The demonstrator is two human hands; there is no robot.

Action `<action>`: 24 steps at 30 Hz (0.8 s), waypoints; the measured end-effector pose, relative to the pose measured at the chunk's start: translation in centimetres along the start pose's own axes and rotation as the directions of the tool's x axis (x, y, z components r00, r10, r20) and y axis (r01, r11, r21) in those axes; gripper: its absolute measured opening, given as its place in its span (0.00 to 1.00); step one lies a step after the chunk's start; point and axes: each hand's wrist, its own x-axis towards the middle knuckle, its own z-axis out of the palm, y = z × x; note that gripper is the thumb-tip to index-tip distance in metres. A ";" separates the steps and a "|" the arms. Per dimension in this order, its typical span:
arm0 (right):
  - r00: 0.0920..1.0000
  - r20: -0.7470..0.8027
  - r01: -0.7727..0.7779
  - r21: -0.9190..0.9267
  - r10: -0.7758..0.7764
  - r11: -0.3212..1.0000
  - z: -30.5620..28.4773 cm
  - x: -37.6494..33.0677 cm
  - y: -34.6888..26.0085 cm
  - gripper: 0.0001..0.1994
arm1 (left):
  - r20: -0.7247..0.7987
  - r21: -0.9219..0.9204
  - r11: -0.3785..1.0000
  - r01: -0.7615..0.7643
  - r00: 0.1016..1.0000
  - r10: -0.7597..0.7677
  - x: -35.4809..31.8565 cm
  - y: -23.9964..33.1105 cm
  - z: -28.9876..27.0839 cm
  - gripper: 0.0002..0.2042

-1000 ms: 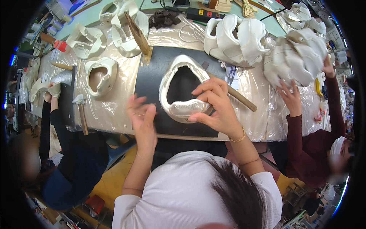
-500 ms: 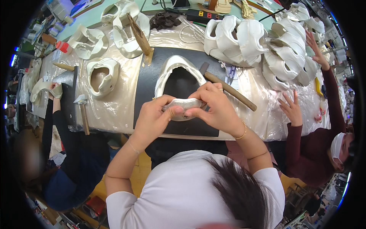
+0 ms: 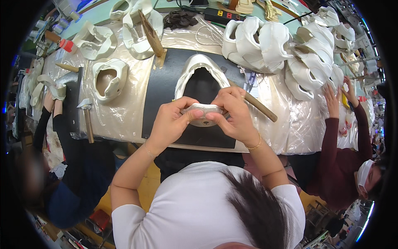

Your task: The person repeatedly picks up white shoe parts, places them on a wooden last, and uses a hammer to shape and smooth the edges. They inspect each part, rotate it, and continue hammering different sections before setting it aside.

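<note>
A white shoe upper (image 3: 198, 61) lies over the black mat (image 3: 163, 79), its rounded far end pointing away from me and its opening showing dark in the middle. My left hand (image 3: 173, 121) pinches the left side of its near collar edge between thumb and fingers. On the right side of the same edge, my right hand (image 3: 233, 115) does likewise. Both thumbs press on the greyish-silver inner lining, tips nearly meeting. A wooden-handled hammer (image 3: 262, 108) rests to the right of the upper, its head hidden behind the upper and my right hand.
Stacked white uppers (image 3: 265, 45) stand at the back right. A single upper (image 3: 110, 81) and a hammer (image 3: 88, 124) lie to the left. A pointed wooden stake (image 3: 151, 35) rises behind the mat. Co-workers' hands (image 3: 331, 99) are at the right, others (image 3: 52, 103) at the left.
The upper and both my hands have shifted slightly away from me, and the upper now covers the hammer's head. At the right, the co-worker's hands have come together near the stacked uppers.
</note>
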 end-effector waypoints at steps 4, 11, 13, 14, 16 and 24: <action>0.998 -0.068 0.014 0.121 -0.006 0.993 0.3 -0.1 0.4 0.15 | -0.163 -0.101 0.971 -0.217 0.966 0.199 -1.3 -2.5 -1.1 0.23; 0.792 0.216 -0.113 0.971 0.571 -0.211 1.6 -0.1 0.8 0.24 | -0.458 -0.601 0.710 -0.366 0.886 0.068 -0.8 -7.4 -3.9 0.44; 0.813 0.321 -0.184 0.933 0.486 -0.309 3.0 -0.1 0.8 0.25 | -0.353 -0.655 0.700 -0.283 0.934 0.047 -0.8 -7.4 -2.8 0.52; 0.840 0.360 -0.215 0.908 0.406 -0.360 3.6 0.0 1.0 0.25 | -0.298 -0.613 0.692 -0.381 0.923 0.244 -0.9 -7.0 -2.7 0.45; 0.770 0.408 -0.383 0.910 0.490 -0.157 4.2 -0.2 1.4 0.20 | -0.460 -0.648 0.588 -0.483 0.864 0.203 -1.0 -5.8 -2.5 0.37; 0.936 -0.087 -0.316 -0.639 0.342 0.701 -0.7 -0.6 7.8 0.20 | -0.375 -0.028 0.903 -0.428 0.842 0.387 4.1 -0.9 -4.3 0.22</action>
